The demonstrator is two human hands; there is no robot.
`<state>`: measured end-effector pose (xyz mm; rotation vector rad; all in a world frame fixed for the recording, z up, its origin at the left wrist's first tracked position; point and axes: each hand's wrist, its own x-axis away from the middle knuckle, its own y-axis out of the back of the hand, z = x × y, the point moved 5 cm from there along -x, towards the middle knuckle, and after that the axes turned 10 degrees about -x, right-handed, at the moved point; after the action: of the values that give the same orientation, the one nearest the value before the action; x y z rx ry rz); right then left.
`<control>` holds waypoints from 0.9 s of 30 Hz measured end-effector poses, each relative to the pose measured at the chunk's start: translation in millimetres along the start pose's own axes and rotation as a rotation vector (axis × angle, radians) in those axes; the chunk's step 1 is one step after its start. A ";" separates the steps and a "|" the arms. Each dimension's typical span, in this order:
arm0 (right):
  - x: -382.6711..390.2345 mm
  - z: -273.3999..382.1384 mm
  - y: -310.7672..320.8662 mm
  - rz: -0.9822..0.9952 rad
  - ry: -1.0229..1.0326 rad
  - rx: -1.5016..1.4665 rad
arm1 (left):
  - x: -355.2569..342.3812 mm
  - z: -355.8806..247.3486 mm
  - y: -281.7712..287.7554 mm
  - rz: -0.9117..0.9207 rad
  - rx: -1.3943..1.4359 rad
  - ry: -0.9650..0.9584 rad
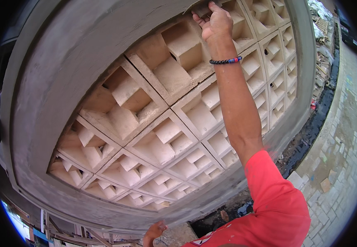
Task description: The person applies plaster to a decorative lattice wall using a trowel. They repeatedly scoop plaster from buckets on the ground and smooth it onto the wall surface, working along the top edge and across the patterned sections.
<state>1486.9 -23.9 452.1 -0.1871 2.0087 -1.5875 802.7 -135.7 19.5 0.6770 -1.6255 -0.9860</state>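
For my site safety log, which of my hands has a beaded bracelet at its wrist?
Your right hand, raised to the patterned blocks, has the bracelet; your lowered left hand shows none.

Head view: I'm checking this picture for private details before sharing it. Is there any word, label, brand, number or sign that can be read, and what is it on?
Readable text: none.
Dark vehicle, upper right: a small pale patch, too small and blurred to read.
Red shirt: a pale mark near the lower edge, too incomplete to read.
Patterned blocks and grey plaster: no lettering visible.
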 end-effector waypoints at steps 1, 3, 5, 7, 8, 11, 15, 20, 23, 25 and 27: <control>34.5 -18.3 -7.7 0.013 -0.032 -0.045 | -4.8 -2.2 3.2 -0.027 -0.003 -0.022; 98.9 -53.1 -18.2 0.031 -0.139 -0.028 | -16.7 -10.0 12.4 -0.083 -0.018 -0.078; 160.9 -73.8 -23.5 0.172 -0.341 -0.025 | -25.4 -38.1 25.1 -0.077 0.113 -0.081; 167.4 -58.8 -7.9 0.267 -0.330 0.094 | -16.9 -58.9 36.1 -0.091 0.182 -0.077; 163.6 -46.9 1.2 0.313 -0.329 0.148 | -5.9 -67.3 41.4 -0.111 0.188 -0.073; 75.2 19.3 16.3 0.362 0.264 0.508 | 1.1 -46.4 13.7 -0.107 0.150 -0.053; -48.7 94.1 -6.0 0.308 0.867 0.999 | -1.1 1.2 -34.5 0.100 0.129 0.050; -5.3 53.3 -44.2 0.370 0.814 1.218 | -10.1 4.5 -41.4 0.059 0.131 0.055; 73.7 -3.1 -65.6 0.455 0.778 1.126 | -16.5 -8.6 -27.5 0.056 0.115 0.030; 132.8 -49.8 -80.0 0.603 0.821 1.121 | -30.3 -10.2 -26.4 0.003 0.084 -0.027; 198.3 -96.1 -101.5 0.836 0.682 1.180 | -43.5 -19.1 -18.9 -0.090 0.068 -0.098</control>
<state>1250.0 -58.7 491.6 1.5533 0.8877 -1.9989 831.8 -114.1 -16.5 0.7637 -1.7331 -1.0460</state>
